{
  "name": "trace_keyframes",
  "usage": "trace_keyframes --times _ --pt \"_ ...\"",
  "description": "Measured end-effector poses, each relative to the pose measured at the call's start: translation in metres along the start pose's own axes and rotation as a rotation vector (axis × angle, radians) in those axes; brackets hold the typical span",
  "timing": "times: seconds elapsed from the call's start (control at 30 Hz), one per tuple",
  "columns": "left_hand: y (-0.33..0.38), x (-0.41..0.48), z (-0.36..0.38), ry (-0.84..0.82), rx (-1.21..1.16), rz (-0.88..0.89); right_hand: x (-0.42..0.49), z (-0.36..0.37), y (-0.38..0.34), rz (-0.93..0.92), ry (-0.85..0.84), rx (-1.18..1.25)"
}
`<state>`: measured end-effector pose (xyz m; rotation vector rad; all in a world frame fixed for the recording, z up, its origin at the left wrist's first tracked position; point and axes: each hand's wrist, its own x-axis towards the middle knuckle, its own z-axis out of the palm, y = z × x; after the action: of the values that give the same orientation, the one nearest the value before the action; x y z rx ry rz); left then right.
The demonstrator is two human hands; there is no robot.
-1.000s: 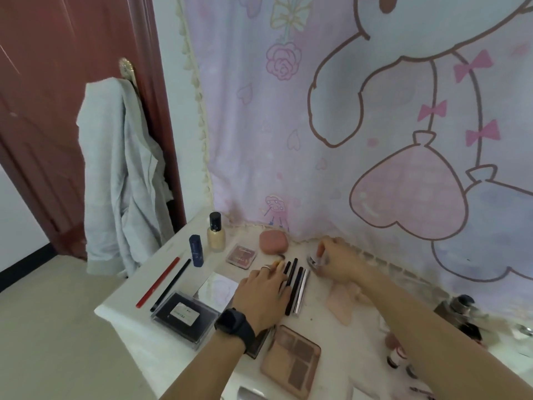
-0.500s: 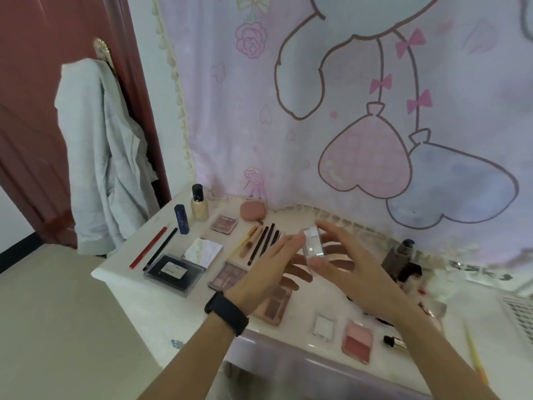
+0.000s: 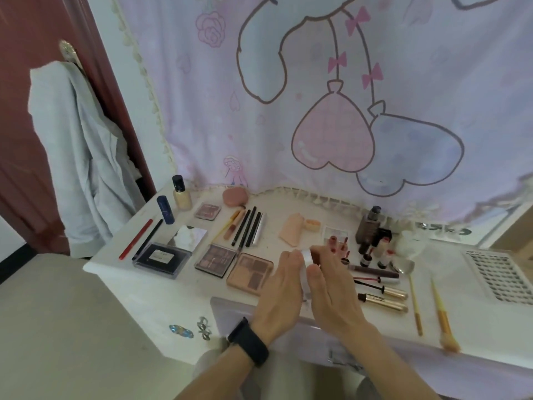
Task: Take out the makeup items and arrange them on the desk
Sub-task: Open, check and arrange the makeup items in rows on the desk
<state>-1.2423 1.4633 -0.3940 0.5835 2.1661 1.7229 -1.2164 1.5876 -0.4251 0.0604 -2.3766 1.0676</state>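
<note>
White compact (image 3: 306, 259) pressed between both hands, above the desk (image 3: 288, 226)

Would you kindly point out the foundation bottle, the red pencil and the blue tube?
foundation bottle (image 3: 182, 198), head view, on its beige glass body.
red pencil (image 3: 135, 239), head view, mid-shaft.
blue tube (image 3: 165, 210), head view, middle of its side.

Both forearms are bare, with no sleeves in view. The left hand (image 3: 278, 295) has a black band (image 3: 248, 341) around its wrist, wide and matte, probably a smartwatch or fitness tracker, though its face is turned away. The right hand (image 3: 328, 295) wears nothing at the wrist. Its fingers (image 3: 333, 246) show dark red polish on the nails.
</note>
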Motion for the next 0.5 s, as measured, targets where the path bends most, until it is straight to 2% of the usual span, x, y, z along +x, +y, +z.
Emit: trace_keyframes --times 0.13,0.23,0.4,0.5 --pt "0.016 -0.004 -0.003 -0.043 -0.163 -0.224 0.002 -0.003 -0.002 -0.082 -0.035 -0.068" --pt "0.013 0.000 -0.009 -0.019 -0.195 -0.251 0.007 -0.009 0.001 -0.123 -0.128 -0.090" --pt "0.011 0.002 -0.019 0.010 -0.209 -0.298 0.013 -0.030 0.001 0.045 -0.282 -0.136" --pt "0.008 0.002 -0.018 0.009 -0.151 -0.280 0.016 -0.037 -0.007 0.082 -0.386 -0.139"
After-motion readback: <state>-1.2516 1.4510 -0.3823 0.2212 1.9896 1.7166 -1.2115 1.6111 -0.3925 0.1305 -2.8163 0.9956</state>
